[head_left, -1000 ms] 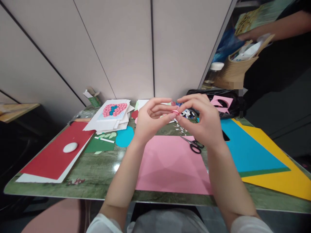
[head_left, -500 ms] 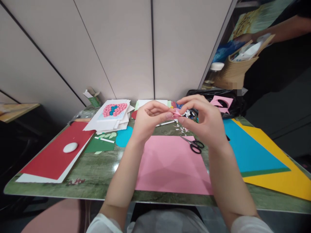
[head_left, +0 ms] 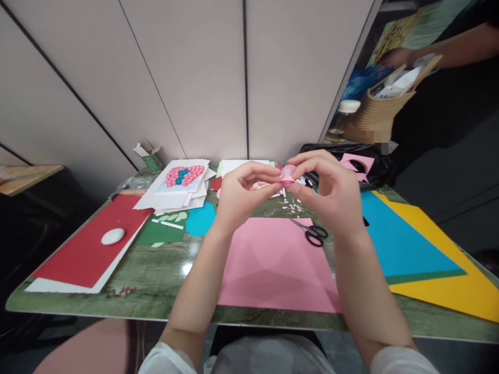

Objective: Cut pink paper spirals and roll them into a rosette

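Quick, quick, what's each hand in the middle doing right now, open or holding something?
Left hand: closed in a pinch, holding a small, curled pink paper piece.
Right hand: also pinching that piece, from its right side.

A single head view looks forward and down, from close above the near edge of the surface (head_left: pixel 156 280), across to the wall (head_left: pixel 187 67). Its wide frame spans most of the surface; the person's forearms (head_left: pixel 198 280) enter from below, nearest the lens.
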